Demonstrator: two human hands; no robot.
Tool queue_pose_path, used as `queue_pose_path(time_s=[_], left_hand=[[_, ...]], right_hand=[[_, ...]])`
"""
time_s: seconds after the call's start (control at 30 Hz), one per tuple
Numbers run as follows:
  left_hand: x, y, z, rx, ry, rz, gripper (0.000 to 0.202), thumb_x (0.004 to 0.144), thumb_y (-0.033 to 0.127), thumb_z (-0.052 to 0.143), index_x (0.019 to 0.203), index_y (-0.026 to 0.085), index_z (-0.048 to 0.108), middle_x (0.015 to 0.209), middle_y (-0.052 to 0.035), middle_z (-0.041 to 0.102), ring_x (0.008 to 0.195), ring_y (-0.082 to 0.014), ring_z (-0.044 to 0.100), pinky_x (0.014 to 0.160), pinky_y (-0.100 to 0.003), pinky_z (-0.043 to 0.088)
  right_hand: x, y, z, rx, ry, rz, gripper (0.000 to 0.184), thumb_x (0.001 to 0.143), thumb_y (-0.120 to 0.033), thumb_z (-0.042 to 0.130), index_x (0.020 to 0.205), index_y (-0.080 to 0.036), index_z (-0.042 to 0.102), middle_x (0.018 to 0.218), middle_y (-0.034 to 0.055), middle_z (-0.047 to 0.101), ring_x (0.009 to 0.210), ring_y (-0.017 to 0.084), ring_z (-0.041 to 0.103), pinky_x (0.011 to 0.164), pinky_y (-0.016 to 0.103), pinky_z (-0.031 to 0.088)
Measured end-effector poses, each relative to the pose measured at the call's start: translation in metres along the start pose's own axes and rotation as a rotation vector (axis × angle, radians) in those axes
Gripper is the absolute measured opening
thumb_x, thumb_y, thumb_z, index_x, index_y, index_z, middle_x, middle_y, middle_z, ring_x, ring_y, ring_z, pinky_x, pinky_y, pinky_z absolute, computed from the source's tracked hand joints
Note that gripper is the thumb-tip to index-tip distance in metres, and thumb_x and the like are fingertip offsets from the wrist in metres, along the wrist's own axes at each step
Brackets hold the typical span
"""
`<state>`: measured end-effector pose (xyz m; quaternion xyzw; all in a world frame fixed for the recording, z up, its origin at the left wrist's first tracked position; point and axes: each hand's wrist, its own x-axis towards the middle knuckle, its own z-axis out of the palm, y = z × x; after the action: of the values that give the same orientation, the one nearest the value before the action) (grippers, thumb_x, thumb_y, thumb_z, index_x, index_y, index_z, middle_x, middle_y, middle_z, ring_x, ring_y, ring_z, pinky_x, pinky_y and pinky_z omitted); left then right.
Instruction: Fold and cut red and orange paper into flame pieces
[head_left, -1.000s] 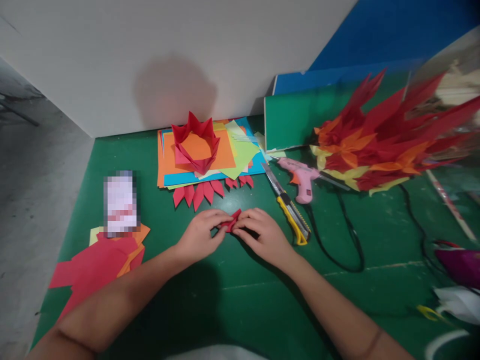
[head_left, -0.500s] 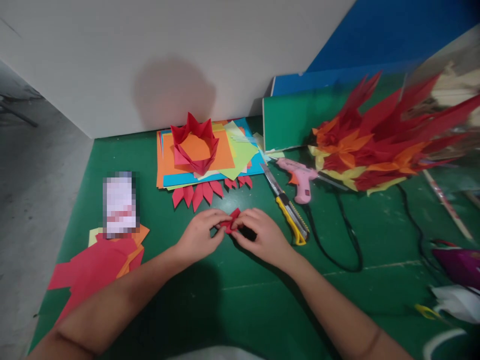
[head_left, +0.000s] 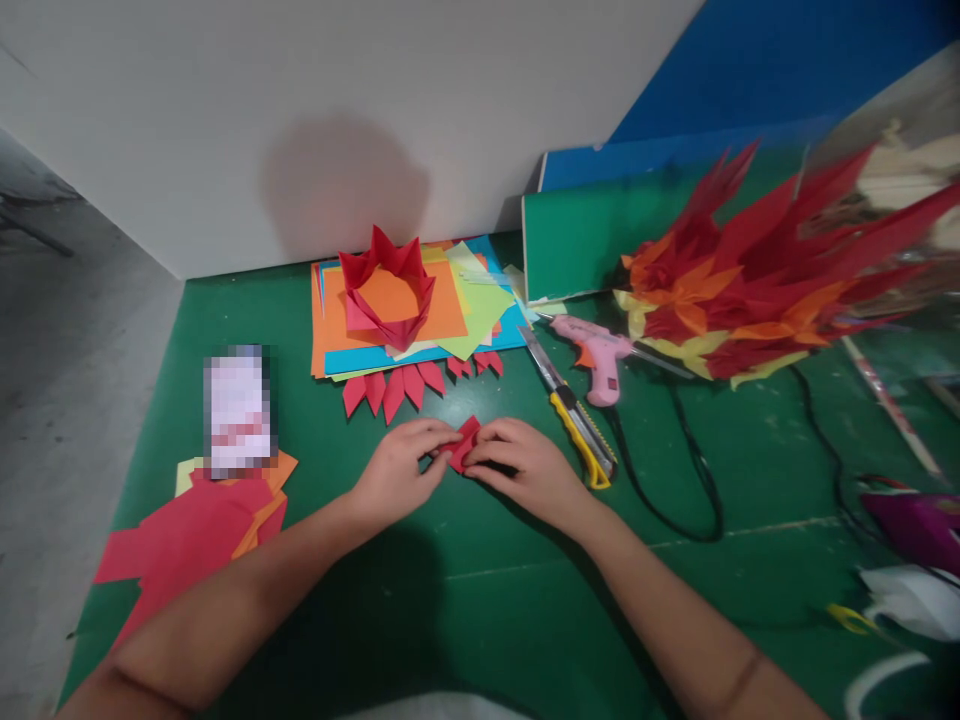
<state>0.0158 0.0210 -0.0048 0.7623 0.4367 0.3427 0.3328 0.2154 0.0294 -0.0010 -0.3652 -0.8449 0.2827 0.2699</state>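
Between my two hands is a small piece of folded red paper [head_left: 463,446], just above the green table. My left hand [head_left: 397,462] pinches its left side between thumb and fingers. My right hand [head_left: 529,465] grips the right side in the same way, fingertips close to the left ones. Beyond the hands, several folded red paper petals [head_left: 395,390] lie fanned out. A red paper ring with pointed tips [head_left: 388,325] rests on a stack of coloured paper [head_left: 448,300].
To the right lie a yellow box cutter [head_left: 576,425], blade out, and a pink glue gun [head_left: 600,355] with a black cord. A red-and-orange paper flame shape [head_left: 720,300] stands farther right. Red paper sheets [head_left: 202,525] and a blurred-out rectangular thing [head_left: 238,410] are at left.
The small red paper has been turned or flattened, so more of its face shows between my fingers. My right fingers have shifted slightly along its edge.
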Motion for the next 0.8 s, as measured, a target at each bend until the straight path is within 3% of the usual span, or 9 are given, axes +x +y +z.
queue_pose_path(time_s=[0.4, 0.8], left_hand=[[0.000, -0.001, 0.002, 0.059, 0.010, 0.059, 0.019, 0.087, 0.011, 0.054, 0.093, 0.019, 0.070, 0.093, -0.0051, 0.072, 0.086, -0.0161, 0.066, 0.080, -0.030, 0.053], [0.000, 0.000, 0.000, 0.057, -0.012, 0.032, 0.021, 0.084, 0.008, 0.053, 0.094, 0.018, 0.069, 0.093, -0.0044, 0.071, 0.085, -0.0152, 0.066, 0.080, -0.029, 0.053]], right_hand=[[0.003, -0.007, 0.013, -0.085, 0.039, 0.161, 0.012, 0.082, -0.019, 0.056, 0.070, -0.019, 0.056, 0.068, 0.0005, 0.056, 0.068, 0.015, 0.051, 0.066, 0.029, 0.036], [0.008, -0.008, 0.019, -0.144, 0.085, 0.236, 0.011, 0.074, -0.017, 0.057, 0.064, -0.019, 0.052, 0.059, -0.0026, 0.048, 0.059, 0.013, 0.046, 0.060, 0.027, 0.033]])
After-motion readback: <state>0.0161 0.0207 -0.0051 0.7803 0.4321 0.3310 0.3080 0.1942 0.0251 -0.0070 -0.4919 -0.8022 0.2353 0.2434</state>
